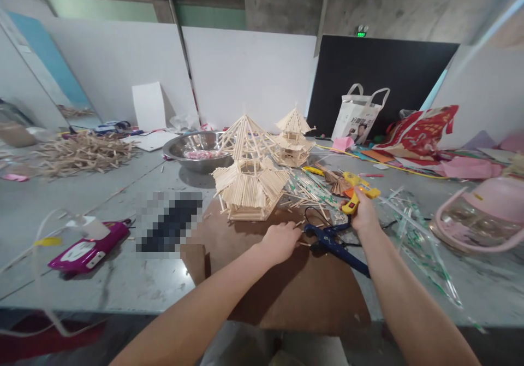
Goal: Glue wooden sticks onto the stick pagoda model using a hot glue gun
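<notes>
A wooden-stick pavilion model (250,183), with a slatted lower roof and a pointed open frame above, stands on a brown board (282,289). My left hand (282,243) is low over this board, in front of the model's right side. Its fingers reach forward, slightly bent and apart, beside a few short sticks; the thumb is hidden. My right hand (364,210) is closed around a yellow hot glue gun (351,205), held above the table. Between my hands lie dark blue pliers (333,241), their jaws close to my left fingertips.
Behind stand a smaller stick pavilion (293,139) and a steel bowl (196,150). A stick pile (84,153) and purple power strip (90,248) are left. Clear glue sticks or wrappers (417,240), a pink transparent container (483,213) and a white bag (356,114) are right.
</notes>
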A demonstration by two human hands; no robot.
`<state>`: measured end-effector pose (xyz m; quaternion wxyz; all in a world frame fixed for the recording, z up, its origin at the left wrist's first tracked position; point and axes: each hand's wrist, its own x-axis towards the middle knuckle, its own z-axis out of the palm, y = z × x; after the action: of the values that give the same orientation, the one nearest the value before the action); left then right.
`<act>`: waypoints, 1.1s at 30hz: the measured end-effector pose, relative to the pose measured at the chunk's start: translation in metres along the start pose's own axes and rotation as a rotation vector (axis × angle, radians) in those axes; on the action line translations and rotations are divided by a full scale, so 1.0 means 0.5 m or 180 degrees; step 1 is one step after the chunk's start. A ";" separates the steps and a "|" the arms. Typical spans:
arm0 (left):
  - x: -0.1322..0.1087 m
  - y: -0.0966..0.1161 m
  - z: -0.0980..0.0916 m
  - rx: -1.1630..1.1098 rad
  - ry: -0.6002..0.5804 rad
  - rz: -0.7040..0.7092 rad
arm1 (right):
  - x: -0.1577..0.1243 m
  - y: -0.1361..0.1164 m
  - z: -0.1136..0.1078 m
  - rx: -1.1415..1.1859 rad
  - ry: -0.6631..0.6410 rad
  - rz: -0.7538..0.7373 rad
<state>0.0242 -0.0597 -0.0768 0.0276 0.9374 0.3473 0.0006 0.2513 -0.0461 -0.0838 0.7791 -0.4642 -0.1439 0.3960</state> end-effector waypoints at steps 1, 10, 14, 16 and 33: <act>0.003 0.000 -0.001 0.0044 -0.0065 0.0023 | 0.000 0.002 -0.001 -0.0006 0.0015 -0.0007; -0.051 -0.030 0.002 -0.0047 -0.0085 -0.0262 | -0.022 0.007 -0.007 0.0058 -0.0140 -0.0110; -0.082 -0.057 -0.010 -0.0319 -0.0008 -0.0637 | -0.030 0.010 -0.005 0.0042 -0.0231 -0.0181; -0.088 -0.065 -0.013 -0.0494 0.0137 -0.0777 | -0.032 0.012 -0.005 0.0004 -0.0257 -0.0193; -0.062 -0.048 0.024 -0.0238 -0.0072 -0.0330 | 0.003 -0.037 0.018 0.0058 -0.0135 -0.0450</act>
<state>-0.0149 -0.0623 -0.0895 0.0665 0.9164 0.3948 0.0016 0.2560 -0.0439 -0.0637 0.8061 -0.4372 -0.1891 0.3510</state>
